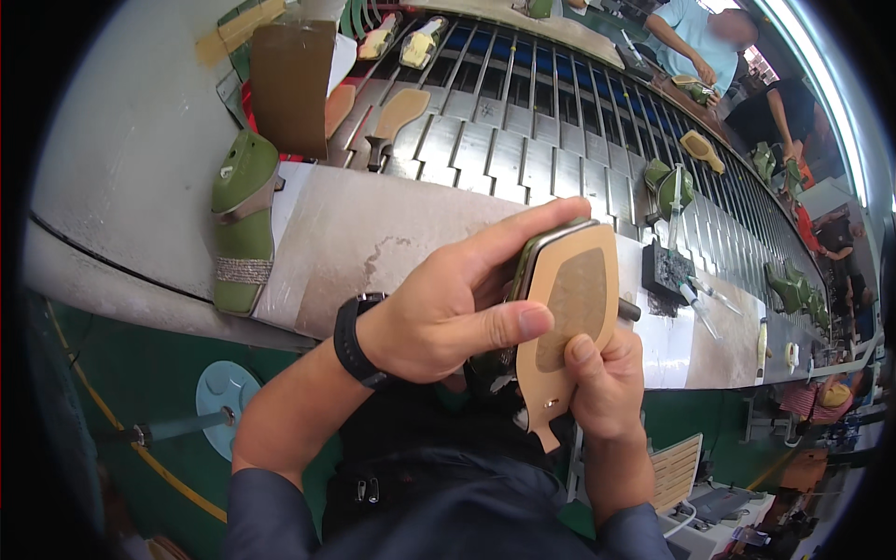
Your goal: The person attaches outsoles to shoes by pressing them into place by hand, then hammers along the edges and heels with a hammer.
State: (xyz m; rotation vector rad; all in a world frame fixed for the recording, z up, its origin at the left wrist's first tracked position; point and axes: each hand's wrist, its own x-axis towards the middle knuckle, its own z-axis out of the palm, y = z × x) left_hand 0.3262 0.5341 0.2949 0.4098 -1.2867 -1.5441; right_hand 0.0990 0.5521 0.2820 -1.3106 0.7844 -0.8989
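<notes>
In front of my body is a shoe on a last, its tan sole [583, 280] turned up toward me with a darker patch in the middle. My left hand [439, 313], with a dark watch [359, 341] on the wrist, wraps the shoe's left side, thumb on the sole and fingers along the edge. My right hand [607, 383] closes round the lower right side, its thumb pressed on the sole. Most of the upper is hidden behind the sole. To the left on the bench lies a green shoe last [245, 224] with a strap and a glittery band.
The pale bench top [373, 219] borders a slatted metal conveyor [467, 140] carrying a tan sole [401, 112] and green lasts [672, 191]. Right of my hands are a black block [665, 271] and syringes [705, 313]. A brown cardboard piece [289, 89] stands at left. A co-worker [686, 37] sits across.
</notes>
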